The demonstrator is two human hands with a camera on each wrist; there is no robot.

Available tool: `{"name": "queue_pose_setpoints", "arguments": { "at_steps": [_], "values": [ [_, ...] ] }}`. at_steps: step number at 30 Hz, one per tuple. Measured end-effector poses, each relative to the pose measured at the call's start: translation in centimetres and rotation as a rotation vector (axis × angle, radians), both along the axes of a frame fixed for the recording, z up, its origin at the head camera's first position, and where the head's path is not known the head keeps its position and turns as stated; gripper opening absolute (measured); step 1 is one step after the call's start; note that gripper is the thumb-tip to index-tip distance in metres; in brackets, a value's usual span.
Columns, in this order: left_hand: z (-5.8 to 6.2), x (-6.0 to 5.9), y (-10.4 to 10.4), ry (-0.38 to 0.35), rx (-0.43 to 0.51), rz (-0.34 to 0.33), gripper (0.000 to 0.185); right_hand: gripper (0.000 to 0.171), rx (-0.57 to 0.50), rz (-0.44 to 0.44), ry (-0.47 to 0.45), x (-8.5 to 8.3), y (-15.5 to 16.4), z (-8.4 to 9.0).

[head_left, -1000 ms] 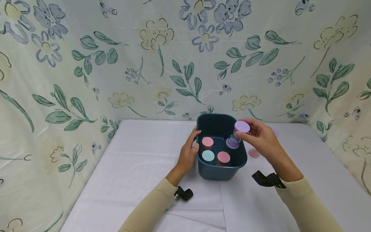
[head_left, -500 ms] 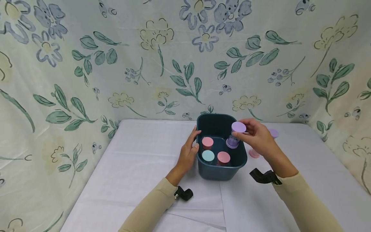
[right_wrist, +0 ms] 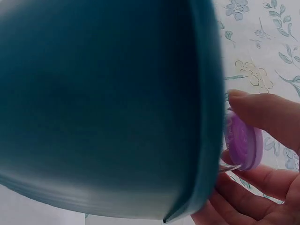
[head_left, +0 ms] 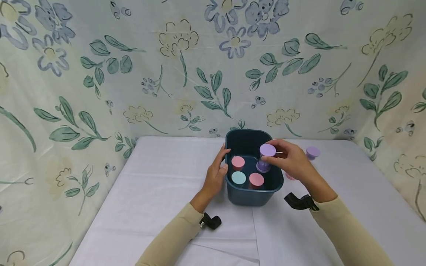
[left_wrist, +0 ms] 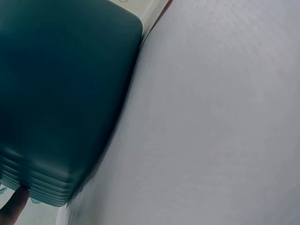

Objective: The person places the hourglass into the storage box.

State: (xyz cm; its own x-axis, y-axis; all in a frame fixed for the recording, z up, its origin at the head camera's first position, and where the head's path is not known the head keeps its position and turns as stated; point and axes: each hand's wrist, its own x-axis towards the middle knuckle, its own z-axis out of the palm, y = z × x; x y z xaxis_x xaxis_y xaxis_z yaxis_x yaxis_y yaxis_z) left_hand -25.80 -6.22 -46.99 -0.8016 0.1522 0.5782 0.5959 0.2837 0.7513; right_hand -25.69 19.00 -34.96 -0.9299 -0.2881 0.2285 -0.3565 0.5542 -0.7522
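Near the middle of the head view, a dark teal plastic bin with rounded corners (head_left: 253, 194) stands on a white cloth-covered table (head_left: 159, 192). The right hand (head_left: 289, 162) pinches a small clear jar with a round lilac lid (head_left: 267, 150) by the lid, thumb and fingers curled round its edge, and holds the jar tilted inside the bin's upper right part, close to the right wall. In the right wrist view the same lilac lid (right_wrist: 243, 145) shows at the right of the frame just beyond the bin's rim (right_wrist: 206, 117), with fingertips (right_wrist: 262, 112) clamped on it from above and below. The left hand (head_left: 216, 173) rests against the bin's left wall, fingers fairly straight along the outside and the thumb on the rim; the left wrist view shows only the bin's ribbed outer wall (left_wrist: 61, 103) and a fingertip (left_wrist: 14, 208) in the lower left corner. Inside the bin stand three other lidded jars: a pink-lidded jar (head_left: 237, 162) toward the left, a pale blue-lidded jar (head_left: 238, 178) below it, and a second pink-lidded jar (head_left: 256, 180) at the lower middle. To the right of the bin, another lilac-lidded jar (head_left: 312, 152) sits on the table, beyond the right hand.
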Motion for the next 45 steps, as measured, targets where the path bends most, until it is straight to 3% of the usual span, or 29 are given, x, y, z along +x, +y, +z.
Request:
{"name": "queue_pose_setpoints", "arguments": {
  "at_steps": [6,17,29,33,40,45],
  "values": [
    [0.0,-0.1,0.0,-0.001,-0.002,0.003,0.052,0.059,0.059,-0.014,0.021,-0.2,-0.1,-0.4],
    [-0.1,-0.1,0.1,-0.01,0.01,-0.002,0.051,0.051,0.176,-0.007,0.149,-0.3,-0.5,-1.4],
    [-0.2,-0.1,0.0,0.005,0.007,-0.008,0.051,0.051,0.288,-0.029,0.18,-0.6,-1.4,-2.2],
    [0.6,0.6,0.1,0.003,0.012,-0.013,0.05,0.051,0.317,-0.037,0.189,-0.7,-1.5,-2.5],
    [3.6,2.7,0.2,-0.021,0.028,-0.032,0.049,0.049,0.376,-0.056,0.179,-0.9,-1.9,-2.7],
    [3.9,2.8,0.2,-0.04,0.031,-0.024,0.049,0.044,0.411,-0.058,0.165,-1.0,-2.1,-2.7]
  ]
}}
